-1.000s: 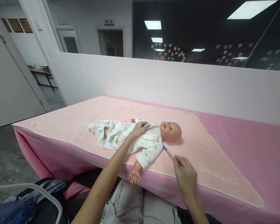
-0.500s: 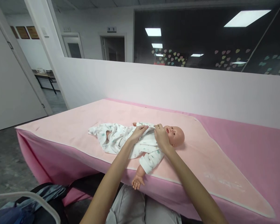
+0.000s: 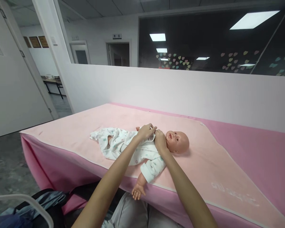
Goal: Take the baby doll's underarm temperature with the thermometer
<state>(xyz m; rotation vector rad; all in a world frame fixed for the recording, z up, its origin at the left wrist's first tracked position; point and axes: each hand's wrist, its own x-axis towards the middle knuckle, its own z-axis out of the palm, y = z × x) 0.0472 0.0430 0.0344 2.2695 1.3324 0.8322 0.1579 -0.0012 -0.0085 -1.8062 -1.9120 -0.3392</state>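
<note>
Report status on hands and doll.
Left hand and right hand both pinching the doll's garment at the chest. Doll lying face-up on pink towel. Nothing obstructing.

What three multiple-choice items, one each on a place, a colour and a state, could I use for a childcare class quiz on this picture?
1. Where do both hands meet?
A. At the doll's feet
B. At the doll's chest, by the collar
C. On the wall

2. What colour is the blanket under the doll?
A. Pale pink
B. Green
C. Black

3. How does the doll lie?
A. Face down
B. Sitting up
C. On its back

Answers:
1 B: the left hand and right hand pinch the white suit just below the doll head.
2 A: the blanket is pale pink.
3 C: its face points up, one arm hanging over the edge.
</note>
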